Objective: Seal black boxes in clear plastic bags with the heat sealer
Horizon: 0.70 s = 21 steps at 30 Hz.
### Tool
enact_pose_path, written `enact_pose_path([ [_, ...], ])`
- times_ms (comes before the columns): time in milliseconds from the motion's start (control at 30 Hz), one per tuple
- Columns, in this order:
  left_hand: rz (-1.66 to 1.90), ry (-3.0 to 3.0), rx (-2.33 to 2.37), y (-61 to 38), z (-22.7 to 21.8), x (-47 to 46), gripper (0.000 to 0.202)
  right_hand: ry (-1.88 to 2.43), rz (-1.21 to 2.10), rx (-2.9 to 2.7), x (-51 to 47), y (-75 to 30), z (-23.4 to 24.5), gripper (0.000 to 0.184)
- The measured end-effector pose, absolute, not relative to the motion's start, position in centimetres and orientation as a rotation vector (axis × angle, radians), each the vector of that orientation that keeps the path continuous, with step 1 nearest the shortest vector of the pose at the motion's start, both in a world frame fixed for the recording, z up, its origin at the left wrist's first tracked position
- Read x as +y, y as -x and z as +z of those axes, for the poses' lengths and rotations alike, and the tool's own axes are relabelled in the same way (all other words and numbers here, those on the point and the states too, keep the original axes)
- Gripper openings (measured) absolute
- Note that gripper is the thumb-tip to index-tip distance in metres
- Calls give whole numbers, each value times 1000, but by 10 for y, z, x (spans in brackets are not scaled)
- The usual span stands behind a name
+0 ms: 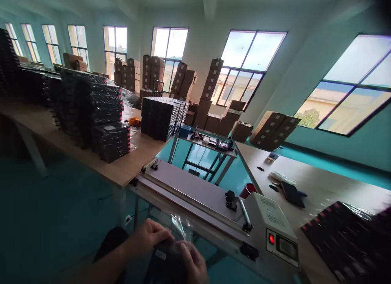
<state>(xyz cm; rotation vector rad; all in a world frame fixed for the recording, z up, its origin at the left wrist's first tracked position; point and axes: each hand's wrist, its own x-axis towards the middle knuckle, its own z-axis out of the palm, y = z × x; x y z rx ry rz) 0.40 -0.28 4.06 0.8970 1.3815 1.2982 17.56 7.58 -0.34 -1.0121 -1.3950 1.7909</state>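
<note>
Stretching away ahead and to the left of the hands, a long wooden table (pixel 128 170) carries stacks of black boxes (pixel 100 117). Just beyond the hands sits a sealing machine (pixel 207 194). The left hand (pixel 149 236) and right hand (pixel 192 264) both grip a dark box (pixel 166 263), held low between them inside a clear bag (pixel 182 228) whose open end pokes up towards the machine.
</note>
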Motion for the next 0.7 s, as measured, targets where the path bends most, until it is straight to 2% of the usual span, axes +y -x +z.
enact_pose_path([
  [200, 1358, -969, 1508, -3, 41, 0, 51, 1027, 1196, -1497, 113, -176, 24, 39],
  [367, 1380, -866, 1465, -2, 36, 6, 60, 1091, 1292, -1149, 121, -182, -6, 48],
  [500, 1325, -781, 1378, -8, 24, 7, 59, 1078, 1450, -1322, 122, -195, -21, 50],
  [600, 1295, -735, 1323, -13, 10, 12, 59, 1104, 1351, -1369, 126, -208, -26, 44],
  [700, 1285, -626, 1269, -16, -8, 21, 62, 1193, 1313, -1222, 122, -223, -42, 51],
])
